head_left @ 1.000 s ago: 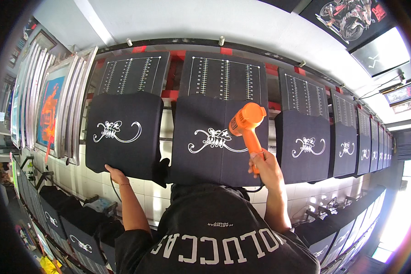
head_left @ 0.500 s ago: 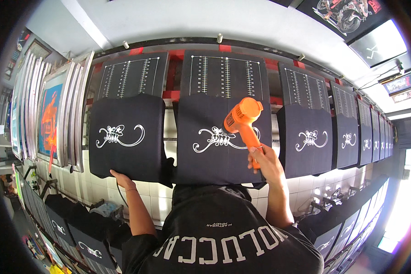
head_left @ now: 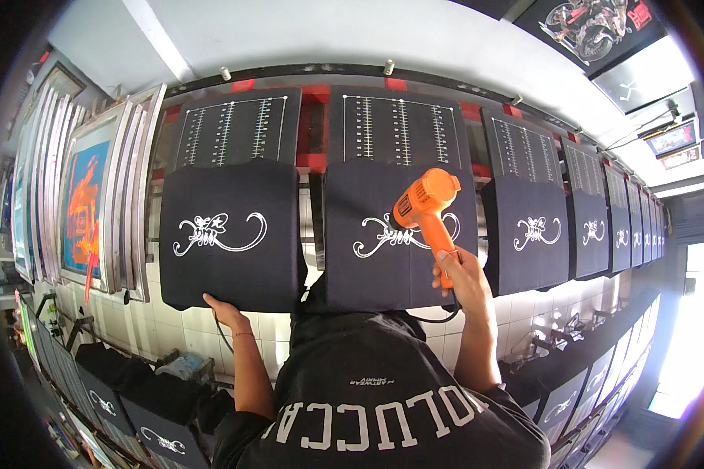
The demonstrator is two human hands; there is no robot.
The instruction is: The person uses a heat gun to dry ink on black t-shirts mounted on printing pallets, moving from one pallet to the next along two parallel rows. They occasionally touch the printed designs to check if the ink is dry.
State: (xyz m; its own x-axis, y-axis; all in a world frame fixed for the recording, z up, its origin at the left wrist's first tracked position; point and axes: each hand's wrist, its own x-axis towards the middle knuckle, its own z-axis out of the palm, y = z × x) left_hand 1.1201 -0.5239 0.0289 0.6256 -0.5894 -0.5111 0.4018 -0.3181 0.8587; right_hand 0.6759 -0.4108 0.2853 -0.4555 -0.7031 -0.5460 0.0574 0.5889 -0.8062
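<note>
My right hand (head_left: 468,283) is wrapped round the handle of an orange heat gun (head_left: 426,205). Its dark nozzle points left and down over the white curled print (head_left: 372,238) on a black shirt (head_left: 352,281), partly covering that print. The shirt lies flat over a dark printing board (head_left: 379,129) with white ruler marks. At the front edge of the black shirt to the left (head_left: 231,281), my left hand (head_left: 225,314) is closed round a thin dark cord (head_left: 224,334). A fingertip reaches that shirt's hem. The left shirt bears the same white print (head_left: 219,234).
More boards with printed black shirts (head_left: 530,234) run off to the right. Framed screens (head_left: 86,211) stand upright at the left. A dark rail (head_left: 321,72) runs behind the boards. Another row of shirts (head_left: 160,426) lies behind me, either side of my body.
The view has shifted, so the boards sit farther right in it. The heat gun has moved slightly left relative to the print beneath it. Both hands keep their hold.
</note>
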